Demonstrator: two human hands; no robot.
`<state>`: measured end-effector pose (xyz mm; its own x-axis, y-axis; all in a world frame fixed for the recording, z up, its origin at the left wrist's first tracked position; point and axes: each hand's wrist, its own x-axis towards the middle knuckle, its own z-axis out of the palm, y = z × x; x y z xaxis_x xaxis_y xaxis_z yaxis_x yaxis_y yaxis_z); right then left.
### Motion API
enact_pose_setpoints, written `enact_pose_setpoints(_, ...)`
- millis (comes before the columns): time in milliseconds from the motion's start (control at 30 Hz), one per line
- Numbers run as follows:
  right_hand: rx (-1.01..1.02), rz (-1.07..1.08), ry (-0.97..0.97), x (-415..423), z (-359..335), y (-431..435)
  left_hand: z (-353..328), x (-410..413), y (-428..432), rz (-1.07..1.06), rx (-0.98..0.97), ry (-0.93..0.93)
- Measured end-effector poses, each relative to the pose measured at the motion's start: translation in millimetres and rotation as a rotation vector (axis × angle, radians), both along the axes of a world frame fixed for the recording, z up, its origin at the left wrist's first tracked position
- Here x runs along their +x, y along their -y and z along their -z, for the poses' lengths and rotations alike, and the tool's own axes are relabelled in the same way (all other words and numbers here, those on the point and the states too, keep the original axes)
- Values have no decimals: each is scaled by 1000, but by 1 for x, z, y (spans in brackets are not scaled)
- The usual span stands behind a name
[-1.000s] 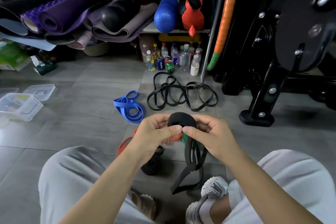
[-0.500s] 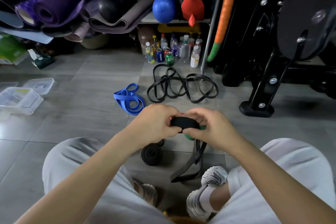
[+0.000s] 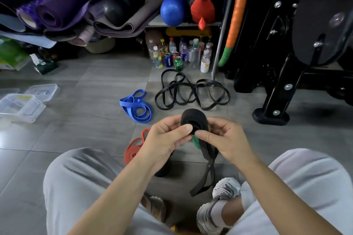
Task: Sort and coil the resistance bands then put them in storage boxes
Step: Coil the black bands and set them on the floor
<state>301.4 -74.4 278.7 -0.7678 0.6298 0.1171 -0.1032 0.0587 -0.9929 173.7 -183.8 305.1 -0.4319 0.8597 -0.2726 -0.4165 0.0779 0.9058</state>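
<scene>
black band coil (image 3: 192, 119) pinched between my left hand (image 3: 166, 139) and right hand (image 3: 227, 140), flat face toward me. loose tail (image 3: 207, 170) hangs straight down below right hand, so right's nearer to feed it. tail end maybe touches floor (image 3: 95, 120), can't tell.

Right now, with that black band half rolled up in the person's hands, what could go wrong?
The black coil is held only by the pinch of the left hand and the right hand; a slip could let it spring open. Its loose tail hangs down near the shoe and might twist or snag. The storage boxes lie far off to the left, so the finished coil could unwind on the way.
</scene>
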Motion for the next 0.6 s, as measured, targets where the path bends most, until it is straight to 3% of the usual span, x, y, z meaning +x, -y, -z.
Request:
enact_pose_setpoints(67, 53, 27, 71, 3, 1, -3, -2, -2, 0, 48, -71, -185)
enact_pose_setpoints(233, 470, -19, 332, 5, -1, -9, -14, -14, -1, 248, -222, -1069)
enact_pose_setpoints(333, 578, -57, 385, 2, -5, -8, -23, -12, -9, 434, -251, -1509)
enact_pose_setpoints(600, 631, -24, 373, 3, -7, -3, -24, -17, -10, 538, -205, -1605)
